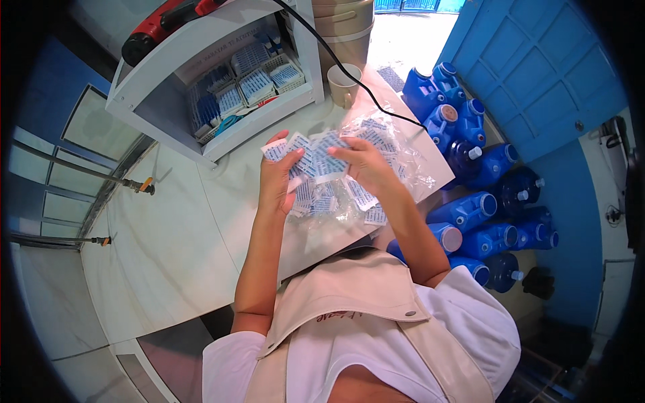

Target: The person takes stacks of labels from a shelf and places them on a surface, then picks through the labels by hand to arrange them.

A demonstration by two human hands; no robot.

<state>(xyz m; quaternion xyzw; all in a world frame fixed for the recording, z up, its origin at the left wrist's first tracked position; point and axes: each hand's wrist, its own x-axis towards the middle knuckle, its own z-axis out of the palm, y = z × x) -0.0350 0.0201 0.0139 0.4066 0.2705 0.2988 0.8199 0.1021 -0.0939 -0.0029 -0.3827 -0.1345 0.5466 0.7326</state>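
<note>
Small flat white packets with blue print (300,158) are fanned out in my left hand (274,178), pinched under the thumb. My right hand (368,163) grips similar packets (329,161) by their upper right part, right beside the left hand's fan. Below and behind both hands lies a crumpled clear plastic bag (418,164) on the counter, with many more of these packets (361,195) in or on it. The fingers underneath the packets are partly hidden, and how many packets each hand has is hard to make out.
A white open-fronted cabinet (201,144) holds baskets (289,74) of packets, with blue-handled scissors (230,123) in front. A beige mug (343,86) stands beside it. A black cable (366,87) crosses the pale counter (168,235). Blue water jugs (463,209) crowd the floor at right.
</note>
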